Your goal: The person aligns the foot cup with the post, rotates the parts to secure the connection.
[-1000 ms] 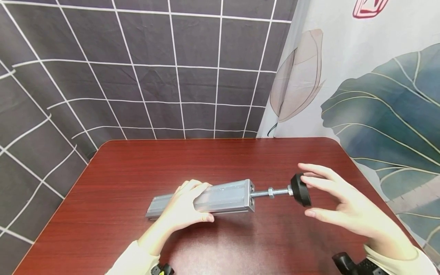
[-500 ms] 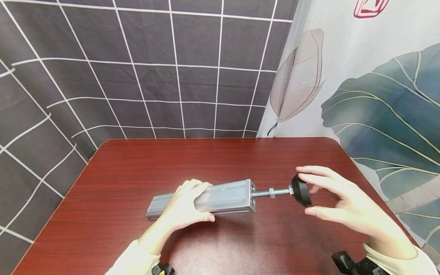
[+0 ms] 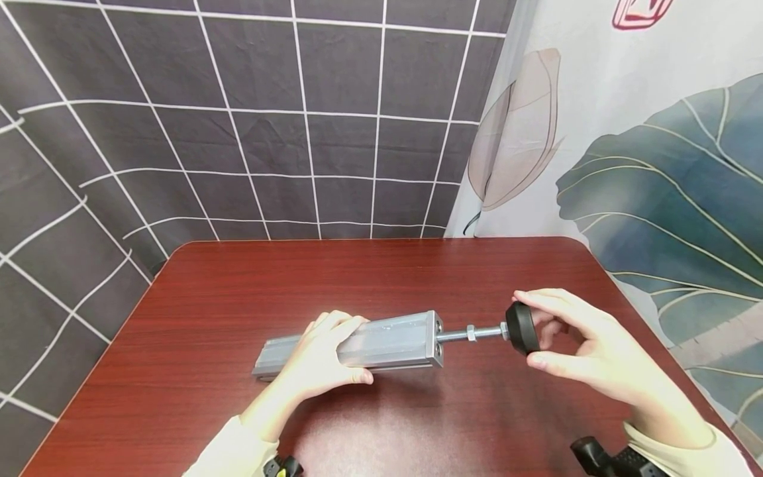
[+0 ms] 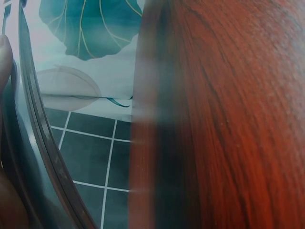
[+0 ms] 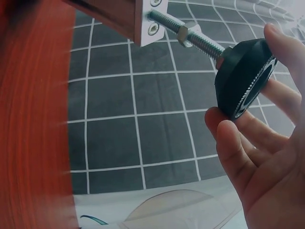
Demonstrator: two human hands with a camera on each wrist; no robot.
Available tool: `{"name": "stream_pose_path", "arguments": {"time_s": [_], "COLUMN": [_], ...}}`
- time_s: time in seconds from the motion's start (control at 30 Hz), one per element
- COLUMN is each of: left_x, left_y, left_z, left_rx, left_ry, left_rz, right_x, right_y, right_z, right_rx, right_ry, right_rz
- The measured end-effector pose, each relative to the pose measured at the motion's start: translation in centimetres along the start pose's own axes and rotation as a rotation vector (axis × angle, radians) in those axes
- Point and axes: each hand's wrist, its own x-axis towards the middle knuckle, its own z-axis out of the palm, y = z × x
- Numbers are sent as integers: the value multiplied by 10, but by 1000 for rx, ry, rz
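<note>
My left hand grips a silver aluminium profile from above, thumb along its near side. In the left wrist view the profile runs down the left edge. From the square end plate a threaded rod with a hex nut sticks out to the right. It ends in a black round levelling foot. My right hand pinches the foot's rim, fingers above and thumb below. In the right wrist view, fingertips sit around the hollow underside of the foot.
A reddish-brown wooden table lies beneath, with rounded far corners. Behind it hangs a dark grey curtain with white grid lines. To the right is a white curtain with leaf prints. Black wrist devices are on both arms.
My right fingers have drawn in and curled more around the foot's rim, from a looser spread. My left hand and the profile stay where they were.
</note>
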Motion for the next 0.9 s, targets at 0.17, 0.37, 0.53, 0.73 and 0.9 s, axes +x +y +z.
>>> {"name": "stream_pose_path", "arguments": {"time_s": [0.17, 0.37, 0.53, 0.73, 0.9], "left_x": [0, 1, 1, 0, 1], "left_y": [1, 2, 2, 2, 2], "left_z": [0, 0, 1, 1, 1], "left_rx": [-3, 12, 18, 23, 23], "left_ry": [-3, -4, -9, -7, -10], "left_rz": [-10, -15, -24, -24, -30], "right_x": [0, 0, 0, 1, 2], "right_y": [-3, -9, -13, -14, -15], "right_z": [3, 6, 8, 8, 8], "right_rx": [-4, 55, 89, 92, 49], "right_ry": [26, 67, 85, 79, 63], "right_rz": [61, 192, 274, 296, 358]}}
